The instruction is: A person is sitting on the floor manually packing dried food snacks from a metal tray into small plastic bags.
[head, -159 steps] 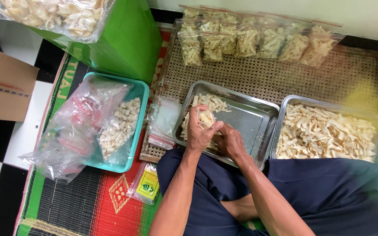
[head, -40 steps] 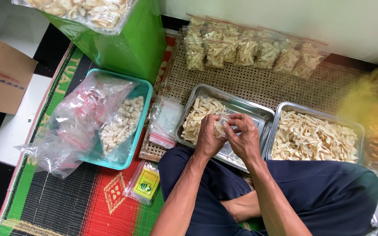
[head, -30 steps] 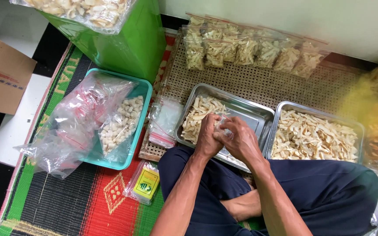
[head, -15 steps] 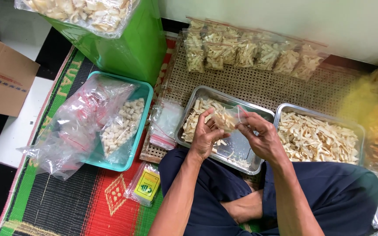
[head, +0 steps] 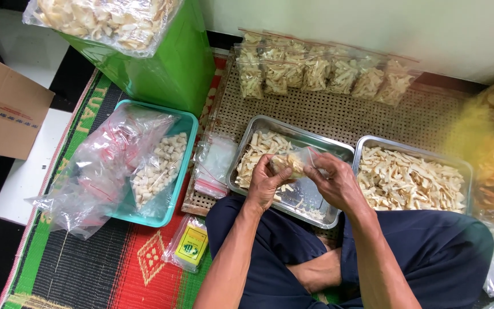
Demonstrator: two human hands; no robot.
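My left hand (head: pixel 264 184) and my right hand (head: pixel 334 184) together hold a small clear zip bag (head: pixel 291 162) filled with pale cracker sticks, above a steel tray (head: pixel 318 144). The left hand cups the bag's filled end; the right hand's fingers pinch its top edge. That tray holds a heap of the same sticks at its left side and crumbs near the front. A second steel tray (head: pixel 363 144) to the right is full of sticks.
A row of filled zip bags (head: pixel 321 71) leans against the wall on a woven mat (head: pixel 327 111). Empty zip bags (head: pixel 215 163) lie left of the tray. A teal tray (head: pixel 187 123) holds plastic bags; a green bin (head: pixel 161 63), a cardboard box (head: pixel 4 111) stand left.
My hands went from scooping sticks into the bag in the tray to lifting it; over the last second the right hand drew away to the bag's top edge.
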